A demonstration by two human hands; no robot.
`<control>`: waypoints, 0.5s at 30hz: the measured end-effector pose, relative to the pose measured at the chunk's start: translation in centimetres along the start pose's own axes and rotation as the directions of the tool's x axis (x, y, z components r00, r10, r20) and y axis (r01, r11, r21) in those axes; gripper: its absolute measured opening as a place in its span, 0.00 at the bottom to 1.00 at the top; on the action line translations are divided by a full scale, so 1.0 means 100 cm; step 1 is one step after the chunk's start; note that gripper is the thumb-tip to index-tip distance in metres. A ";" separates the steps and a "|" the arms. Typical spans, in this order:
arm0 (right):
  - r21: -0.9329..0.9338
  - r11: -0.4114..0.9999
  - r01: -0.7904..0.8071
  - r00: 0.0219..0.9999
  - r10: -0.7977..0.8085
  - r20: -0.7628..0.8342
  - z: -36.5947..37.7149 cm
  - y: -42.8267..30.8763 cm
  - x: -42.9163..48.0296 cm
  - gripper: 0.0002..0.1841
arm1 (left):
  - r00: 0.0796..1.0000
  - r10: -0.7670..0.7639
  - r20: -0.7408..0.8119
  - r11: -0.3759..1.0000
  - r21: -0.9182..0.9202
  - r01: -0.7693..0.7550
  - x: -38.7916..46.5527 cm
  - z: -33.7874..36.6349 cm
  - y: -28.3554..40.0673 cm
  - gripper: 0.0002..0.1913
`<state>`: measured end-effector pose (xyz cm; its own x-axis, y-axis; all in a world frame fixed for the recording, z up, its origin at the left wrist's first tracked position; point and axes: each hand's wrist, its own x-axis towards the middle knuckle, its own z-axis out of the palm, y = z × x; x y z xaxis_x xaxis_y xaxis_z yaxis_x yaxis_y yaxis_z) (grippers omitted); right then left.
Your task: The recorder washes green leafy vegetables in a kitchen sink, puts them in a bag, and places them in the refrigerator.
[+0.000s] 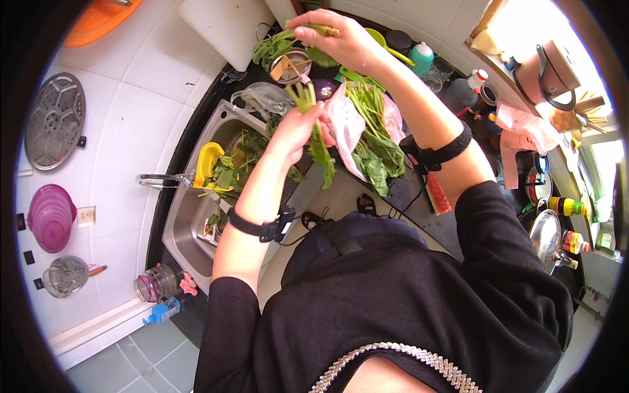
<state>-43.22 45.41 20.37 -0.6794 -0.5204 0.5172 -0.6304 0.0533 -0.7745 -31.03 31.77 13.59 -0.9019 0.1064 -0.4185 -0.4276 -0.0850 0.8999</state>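
My left hand is closed around a bunch of leafy green stems, the cut ends pointing up and the leaves hanging down beside the sink. Farther up, my right hand has its fingers around a stalk, above a leafy pile and a round metal bowl. More leafy greens lie in an opened pink plastic bag on the counter. A purple eggplant sits between the bag and the bowl.
The steel sink holds a yellow strainer with greens, under the faucet. A clear plastic bag lies at its corner. A watermelon piece is near the counter's front edge. Bottles, including a teal one, stand at the back right.
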 end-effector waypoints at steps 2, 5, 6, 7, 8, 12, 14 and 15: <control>0.005 0.999 0.053 0.993 -0.052 -0.103 -0.016 -0.009 -0.006 0.14 | 0.989 -0.105 0.108 0.994 0.012 0.105 0.017 0.030 -0.002 0.10; 0.042 0.998 0.055 0.986 -0.048 -0.161 -0.031 -0.011 -0.015 0.16 | 0.969 -0.156 0.191 0.981 -0.081 0.174 0.048 0.063 -0.027 0.06; 0.029 0.998 0.055 0.980 -0.048 -0.191 -0.033 -0.010 -0.019 0.14 | 0.949 -0.263 0.174 0.952 -0.115 0.284 0.060 0.070 -0.037 0.07; 0.071 0.989 -0.127 0.981 0.136 -0.139 -0.034 -0.014 -0.022 0.17 | 0.918 -0.365 0.153 0.910 -0.151 0.386 0.071 0.076 -0.045 0.07; -0.035 0.997 -0.067 0.980 0.059 -0.191 -0.034 -0.010 -0.023 0.17 | 0.918 -0.381 0.113 0.900 -0.180 0.396 0.082 0.080 -0.053 0.07; -0.094 0.996 -0.004 0.977 -0.016 -0.214 -0.011 0.000 -0.028 0.16 | 0.957 -0.289 0.018 0.943 -0.165 0.288 0.129 0.061 -0.091 0.13; -0.141 0.989 -0.051 0.972 0.016 -0.234 -0.008 0.017 -0.037 0.14 | 0.967 -0.253 0.008 0.957 -0.146 0.252 0.127 0.069 -0.088 0.14; -0.149 0.987 -0.064 0.969 0.026 -0.247 -0.009 0.028 -0.044 0.14 | 0.977 -0.215 0.000 0.968 -0.131 0.213 0.123 0.078 -0.084 0.15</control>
<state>-42.34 48.62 16.24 -0.7673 -0.2917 0.5711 -0.6342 0.2131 -0.7432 -38.10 41.48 1.78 -0.7892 0.1224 -0.6018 -0.6138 -0.1893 0.7664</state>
